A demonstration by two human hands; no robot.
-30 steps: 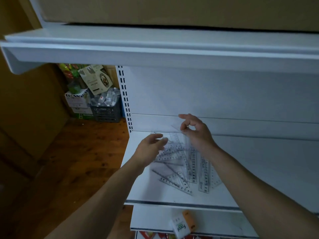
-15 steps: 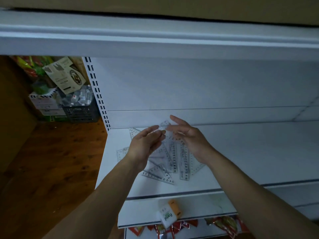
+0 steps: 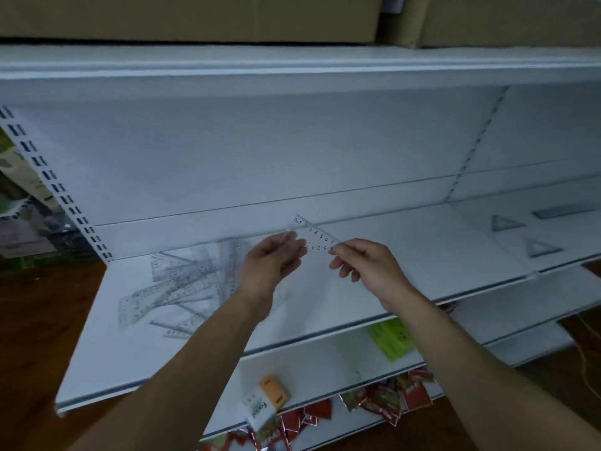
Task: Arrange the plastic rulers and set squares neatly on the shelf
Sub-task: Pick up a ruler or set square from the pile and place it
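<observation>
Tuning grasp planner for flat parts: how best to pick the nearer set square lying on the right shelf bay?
The nearer set square lies flat on the shelf, so nothing offers a pinch from above. Its long edge faces the shelf front. Probably come in low from the front, tip that edge up with the fingers, then pinch across the thin plate near a corner.

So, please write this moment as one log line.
left hand: pinches set square | right hand: pinches set square | set square: held above shelf | ruler pile: unsorted, on shelf at left
</observation>
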